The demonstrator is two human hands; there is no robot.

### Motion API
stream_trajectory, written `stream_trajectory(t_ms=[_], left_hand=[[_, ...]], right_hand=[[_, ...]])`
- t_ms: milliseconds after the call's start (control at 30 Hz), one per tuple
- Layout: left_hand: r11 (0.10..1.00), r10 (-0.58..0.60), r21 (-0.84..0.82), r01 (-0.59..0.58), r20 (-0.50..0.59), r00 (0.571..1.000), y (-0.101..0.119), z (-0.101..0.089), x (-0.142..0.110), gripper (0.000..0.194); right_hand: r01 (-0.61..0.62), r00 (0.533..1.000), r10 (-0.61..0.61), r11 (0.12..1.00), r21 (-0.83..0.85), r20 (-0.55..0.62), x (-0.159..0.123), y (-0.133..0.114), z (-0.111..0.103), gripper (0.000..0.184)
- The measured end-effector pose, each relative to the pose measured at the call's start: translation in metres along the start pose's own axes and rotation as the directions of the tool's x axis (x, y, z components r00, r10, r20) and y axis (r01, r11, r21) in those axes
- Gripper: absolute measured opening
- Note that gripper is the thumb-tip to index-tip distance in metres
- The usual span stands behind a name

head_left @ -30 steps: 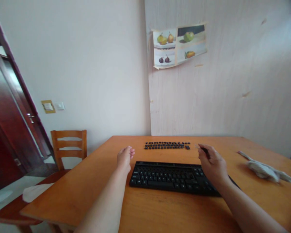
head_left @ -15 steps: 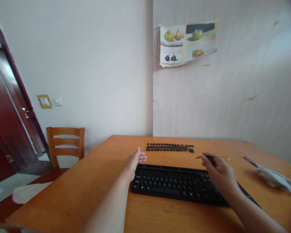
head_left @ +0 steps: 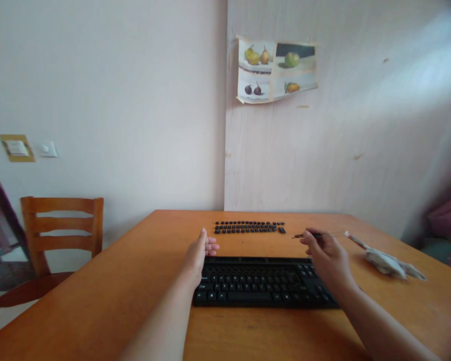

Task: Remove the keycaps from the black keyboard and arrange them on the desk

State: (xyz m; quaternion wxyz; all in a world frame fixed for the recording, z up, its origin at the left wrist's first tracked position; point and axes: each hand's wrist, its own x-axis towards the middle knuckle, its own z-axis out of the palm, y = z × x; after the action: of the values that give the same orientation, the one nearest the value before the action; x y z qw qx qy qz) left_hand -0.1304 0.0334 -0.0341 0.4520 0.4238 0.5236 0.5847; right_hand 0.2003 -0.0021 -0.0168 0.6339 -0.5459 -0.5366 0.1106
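Note:
A black keyboard point(head_left: 248, 296) lies across the table in front of me. Its lower rows carry keycaps, while the upper part of the main block looks bare. At its left end stands my left hand point(head_left: 199, 255), thumb up and fingers stretched out, against or very near the keyboard's edge. My right hand point(head_left: 328, 253) hovers over the keyboard's right part, fingers pinched round a thin tool point(head_left: 297, 235) whose dark, wire-like prongs point left. The rest of that tool is mostly hidden by the fingers. Behind the keyboard, loose black keycaps point(head_left: 246, 230) are laid out in rows.
A grey-white cloth or glove point(head_left: 385, 263) and a thin brush-like stick point(head_left: 357, 240) lie at the right of the wooden table point(head_left: 135, 281). A wooden chair point(head_left: 63, 225) stands at the left. Fruit pictures point(head_left: 276, 70) hang on the wall behind.
My view has turned to the right, so the whole scene sits further left. The right hand, still pinching the tool, has shifted slightly relative to the keyboard; the left hand stays at its end.

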Motion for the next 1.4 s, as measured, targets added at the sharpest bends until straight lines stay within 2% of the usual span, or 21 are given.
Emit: stream_trajectory(t_ms=[167,333,433,600,733,800,933,1167,1267,1400], left_hand=[[1.0,-0.013,0.027,0.014,-0.024,1.0,-0.001,-0.001,0.004,0.077],[0.999,-0.004,0.037,0.006,-0.041,0.999,-0.006,-0.002,0.012,0.08],[0.998,-0.013,0.062,0.015,-0.024,1.0,-0.007,-0.002,0.015,0.08],[0.998,-0.002,0.063,0.004,-0.032,0.999,-0.009,-0.001,0.015,0.078],[0.999,-0.014,0.035,0.015,-0.031,0.999,-0.006,0.001,0.01,0.079],[1.0,-0.019,0.012,0.019,-0.004,1.0,-0.004,0.001,0.008,0.079],[0.99,-0.084,-0.112,0.088,0.037,0.996,0.0,-0.001,0.007,0.079],[0.949,-0.164,-0.257,0.184,0.096,0.982,0.001,-0.007,0.009,0.072],[0.944,-0.182,-0.261,0.203,0.103,0.978,0.001,-0.007,0.01,0.068],[0.941,-0.202,-0.255,0.221,0.1,0.974,0.0,-0.005,0.013,0.067]], right_hand=[[-0.053,0.994,0.067,0.986,0.16,-0.085,0.01,-0.015,-0.001,0.041],[-0.11,0.953,0.183,0.951,0.289,-0.241,0.026,-0.01,-0.012,0.039],[-0.16,0.937,0.255,0.921,0.355,-0.238,0.027,-0.004,-0.017,0.04],[-0.246,0.955,0.293,0.866,0.435,-0.042,0.013,-0.006,-0.009,0.04],[-0.307,0.948,0.251,0.881,0.36,0.195,-0.003,-0.027,0.008,0.038],[-0.319,0.916,0.216,0.902,0.29,0.337,-0.012,-0.041,0.019,0.037],[-0.295,0.802,0.152,0.942,0.163,0.577,-0.033,-0.068,0.044,0.037],[-0.193,0.69,0.003,0.965,0.18,0.724,-0.064,-0.09,0.097,0.03],[-0.072,0.662,-0.079,0.983,0.168,0.746,-0.071,-0.098,0.113,0.021],[0.042,0.642,-0.149,0.986,0.159,0.752,-0.075,-0.108,0.124,0.012]])
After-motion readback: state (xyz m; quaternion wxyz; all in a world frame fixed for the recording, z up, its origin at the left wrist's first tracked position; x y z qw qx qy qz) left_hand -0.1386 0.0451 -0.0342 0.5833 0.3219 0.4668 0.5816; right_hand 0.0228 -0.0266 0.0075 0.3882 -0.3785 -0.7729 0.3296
